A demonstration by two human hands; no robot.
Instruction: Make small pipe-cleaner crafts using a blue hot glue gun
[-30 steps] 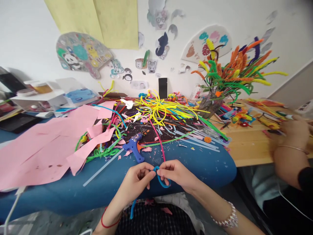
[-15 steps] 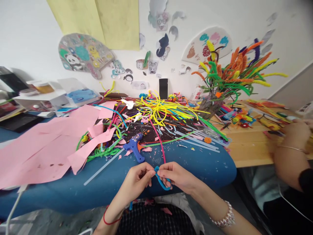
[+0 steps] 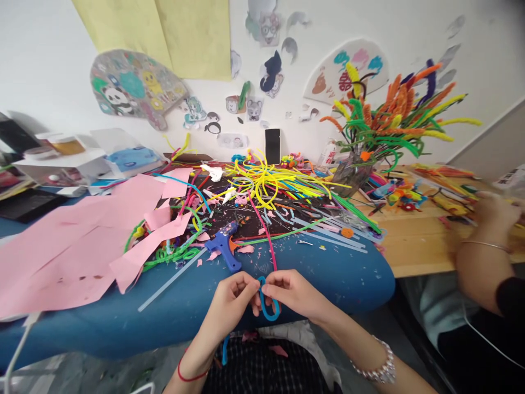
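Note:
My left hand point(image 3: 230, 301) and my right hand point(image 3: 293, 294) meet just in front of the blue table's point(image 3: 348, 279) near edge. Both pinch a blue pipe cleaner point(image 3: 267, 306) that is bent into a small loop between them. Its free tail hangs down below my left hand toward my lap. A blue glue gun point(image 3: 223, 246) lies on the table just beyond my left hand, and a pink pipe cleaner point(image 3: 266, 235) runs from the pile toward my fingers.
Pink paper sheets point(image 3: 69, 246) cover the table's left. A heap of yellow pipe cleaners point(image 3: 266, 183) and glue sticks point(image 3: 328, 232) fills the middle. A vase of pipe-cleaner flowers point(image 3: 369, 142) stands at the right. Another person's hand point(image 3: 492, 216) works on the wooden table point(image 3: 414, 251).
The blue loop has turned more upright and narrowed between my fingers. My hands stayed in place. The other person's hand shifted slightly on the wooden table.

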